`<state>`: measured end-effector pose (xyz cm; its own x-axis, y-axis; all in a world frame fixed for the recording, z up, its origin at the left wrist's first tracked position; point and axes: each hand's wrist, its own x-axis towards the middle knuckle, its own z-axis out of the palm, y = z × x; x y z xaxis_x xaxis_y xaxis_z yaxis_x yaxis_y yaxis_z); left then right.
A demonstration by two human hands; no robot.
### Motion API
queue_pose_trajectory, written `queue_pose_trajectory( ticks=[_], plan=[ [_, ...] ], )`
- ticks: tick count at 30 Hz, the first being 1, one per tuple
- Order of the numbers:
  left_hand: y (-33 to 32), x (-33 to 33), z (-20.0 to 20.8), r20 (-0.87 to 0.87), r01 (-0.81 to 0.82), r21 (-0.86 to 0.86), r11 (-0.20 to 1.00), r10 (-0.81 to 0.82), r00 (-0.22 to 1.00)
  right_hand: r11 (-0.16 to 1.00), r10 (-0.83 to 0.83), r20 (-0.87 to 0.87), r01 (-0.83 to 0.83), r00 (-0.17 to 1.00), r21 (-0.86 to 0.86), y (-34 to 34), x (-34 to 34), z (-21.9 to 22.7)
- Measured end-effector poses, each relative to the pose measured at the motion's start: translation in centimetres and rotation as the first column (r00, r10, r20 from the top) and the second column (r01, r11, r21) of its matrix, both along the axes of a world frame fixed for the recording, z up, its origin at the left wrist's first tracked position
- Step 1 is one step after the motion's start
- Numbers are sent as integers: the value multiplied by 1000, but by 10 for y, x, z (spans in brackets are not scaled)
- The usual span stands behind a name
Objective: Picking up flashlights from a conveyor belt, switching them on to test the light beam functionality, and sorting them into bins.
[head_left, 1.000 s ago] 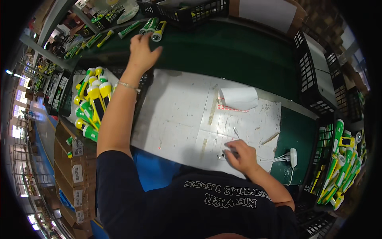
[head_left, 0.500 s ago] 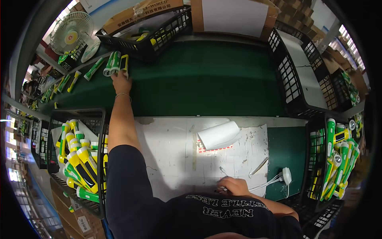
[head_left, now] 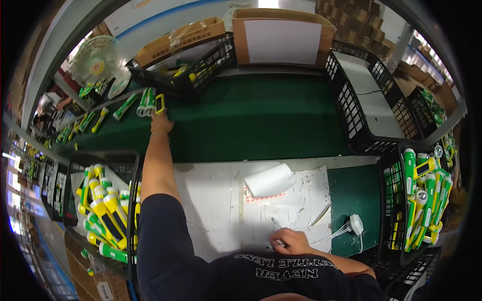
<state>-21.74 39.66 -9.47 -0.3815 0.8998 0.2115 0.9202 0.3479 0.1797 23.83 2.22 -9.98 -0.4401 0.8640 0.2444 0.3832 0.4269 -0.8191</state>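
My left hand reaches out over the green work surface, its thumb spread, at the near ends of several flashlights lying side by side. Two of these are green and white flashlights; at their right lies a yellow flashlight with a dark panel. The fingertips are partly hidden against them. Close to my body, my right hand is closed around a white cable, whose plug end sticks out beyond the fingers. White cords run from near this hand to a round white charger.
Black crates of green and yellow flashlights stand at left and right. A rolled white sheet and a thin pen-like tool lie on the white board. Farther back are a crate, a cardboard box and a fan.
The view has tilted, so the scene sits lower. My left hand has drawn back slightly from the flashlights. My right hand has turned a little, still with the cable.
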Motion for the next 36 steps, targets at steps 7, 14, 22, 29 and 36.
queue_pose_trajectory(
  ticks=[7,14,22,29,36],
  plan=[
    [-10,15,5,116,50,310,950,-90,989,1000,10,-6,-10,1000,-29,4,0,-3],
    [-99,100,73,632,-157,773,615,-767,110,999,-48,-13,48,999,4,1,-1,-1],
    [-249,263,50,589,353,28,935,270,-762,988,-140,-223,152,965,39,-15,15,24],
    [-302,309,23,690,305,18,952,209,-693,969,-235,-236,246,943,16,-44,45,42],
    [-321,317,32,700,371,70,926,219,-680,967,-253,-187,247,949,-55,-51,41,49]
  ],
)
